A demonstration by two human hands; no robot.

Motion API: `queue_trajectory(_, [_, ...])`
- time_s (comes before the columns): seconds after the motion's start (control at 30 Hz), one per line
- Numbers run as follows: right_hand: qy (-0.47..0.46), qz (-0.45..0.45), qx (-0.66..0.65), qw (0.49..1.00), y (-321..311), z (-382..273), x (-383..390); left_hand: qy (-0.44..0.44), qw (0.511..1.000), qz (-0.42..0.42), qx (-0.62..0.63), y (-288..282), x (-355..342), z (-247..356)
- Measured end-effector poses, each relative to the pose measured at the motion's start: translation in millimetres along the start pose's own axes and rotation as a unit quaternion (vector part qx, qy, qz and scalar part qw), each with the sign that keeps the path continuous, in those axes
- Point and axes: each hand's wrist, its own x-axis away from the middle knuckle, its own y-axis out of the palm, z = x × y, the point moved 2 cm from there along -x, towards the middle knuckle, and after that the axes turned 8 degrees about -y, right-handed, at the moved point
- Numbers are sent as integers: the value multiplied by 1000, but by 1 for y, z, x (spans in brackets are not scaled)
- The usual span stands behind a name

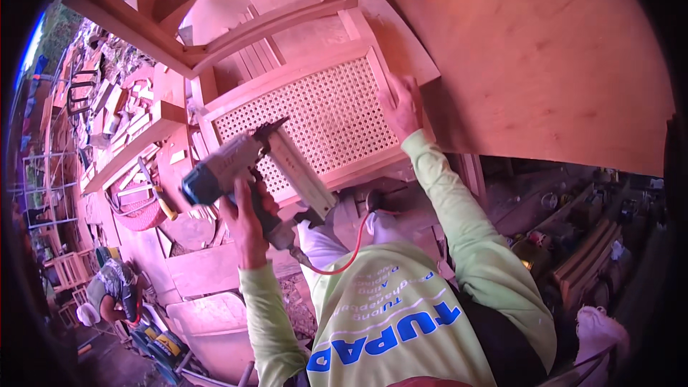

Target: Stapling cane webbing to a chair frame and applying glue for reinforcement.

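My left hand (pixel 247 223) is wrapped round the handle of a pneumatic nail gun (pixel 228 165), grey with a dark end cap and a long slanted magazine. A red air hose (pixel 351 249) curves from its grip past my body. The gun's nose hangs over a wooden chair frame, in front of its woven cane panel (pixel 315 115); whether it touches cannot be told. My right hand (pixel 403 107) lies at the right rail (pixel 378 75) of that frame, fingers stretched and apart. Below the panel, the frame's near rail (pixel 362 165) is partly behind the gun.
Another curved wooden frame (pixel 193 57) rises at the far left. A large plywood sheet (pixel 537 50) leans over the right side. A saw with a yellow handle (pixel 166 204) and wood offcuts (pixel 136 125) lie left. Another person (pixel 115 290) bends over at the lower left.
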Motion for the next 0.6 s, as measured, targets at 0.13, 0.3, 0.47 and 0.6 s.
queue_trajectory(0.13, [138,-30,-35,989,15,34,-15,-69,993,-91,31,-6,-50,-7])
queue_trajectory(0.3, [120,-106,-11,987,10,28,-17,-96,976,-138,141,-20,-61,-12])
queue_trajectory(0.47, [68,-44,-19,997,4,20,-7,-93,977,-118,152,-67,-42,-14])
queue_trajectory(0.6, [-22,-28,-113,993,-1,18,-13,-57,971,-118,200,-97,-23,-5])
